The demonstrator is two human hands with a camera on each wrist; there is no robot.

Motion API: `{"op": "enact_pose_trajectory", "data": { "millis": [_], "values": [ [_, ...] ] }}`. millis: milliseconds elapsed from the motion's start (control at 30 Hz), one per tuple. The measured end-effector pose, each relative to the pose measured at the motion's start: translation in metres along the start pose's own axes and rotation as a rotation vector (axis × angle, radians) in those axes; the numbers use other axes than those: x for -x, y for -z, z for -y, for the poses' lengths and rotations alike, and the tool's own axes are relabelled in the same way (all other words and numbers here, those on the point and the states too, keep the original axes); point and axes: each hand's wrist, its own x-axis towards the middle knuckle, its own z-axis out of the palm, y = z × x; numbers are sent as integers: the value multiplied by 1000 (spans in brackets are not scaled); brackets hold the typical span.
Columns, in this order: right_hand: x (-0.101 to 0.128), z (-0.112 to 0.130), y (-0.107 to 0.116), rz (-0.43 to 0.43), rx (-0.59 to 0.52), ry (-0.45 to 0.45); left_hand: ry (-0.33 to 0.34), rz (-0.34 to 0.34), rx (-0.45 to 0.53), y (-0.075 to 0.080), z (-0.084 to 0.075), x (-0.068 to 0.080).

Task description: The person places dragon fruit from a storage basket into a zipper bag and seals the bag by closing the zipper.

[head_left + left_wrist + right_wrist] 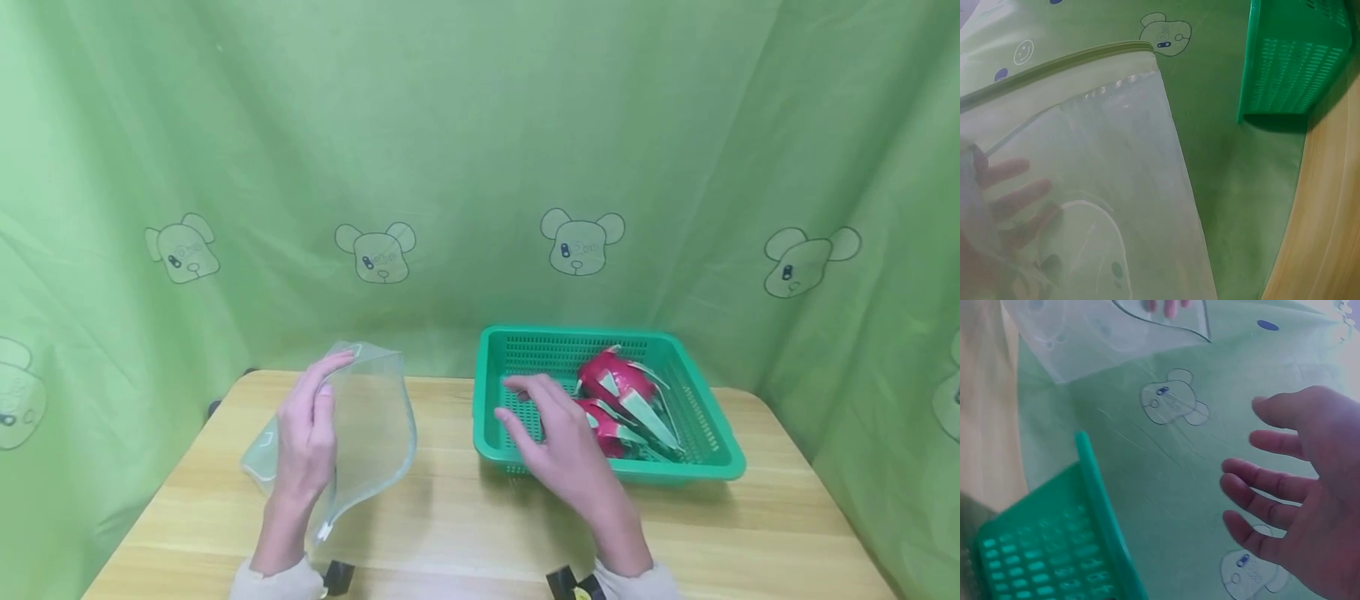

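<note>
Left hand: the left hand grips a clear zip bag by its near-left edge, thumb on the side facing the person, fingers behind the film, lifting it upright above the table.
Right hand: the right hand holds nothing; fingers spread and relaxed, it hovers over the near-left part of the basket.
Bag: left half of the table, standing tilted with its zip edge running along the top; whether it is zipped closed I cannot tell.
Bag handling: probably very light, thin and floppy, a bit slick; best pinched at the stiffer zip band, since the film would likely buckle.
Fruit: two pink dragon fruits lie in the basket, just right of the free hand, not touched.
Fruit handling: likely heavier and firm, with soft leafy scales; best cupped around the body.
Backdrop: green cloth with bear prints behind the table.
</note>
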Motion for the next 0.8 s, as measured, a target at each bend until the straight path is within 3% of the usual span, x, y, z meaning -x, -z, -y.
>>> {"op": "enact_pose_trajectory", "data": {
  "millis": [333, 633, 800],
  "values": [
    [-4, 5, -27, -9, -62, 80, -9, 13, 9, -5, -3, 3],
    [1, 9, -37, -4, -109, 30, -25, 37, 6, -11, -6, 3],
    [2, 14, -48, 17, -133, 45, -8, 59, -6, -13, -9, 4]
  ]
}}
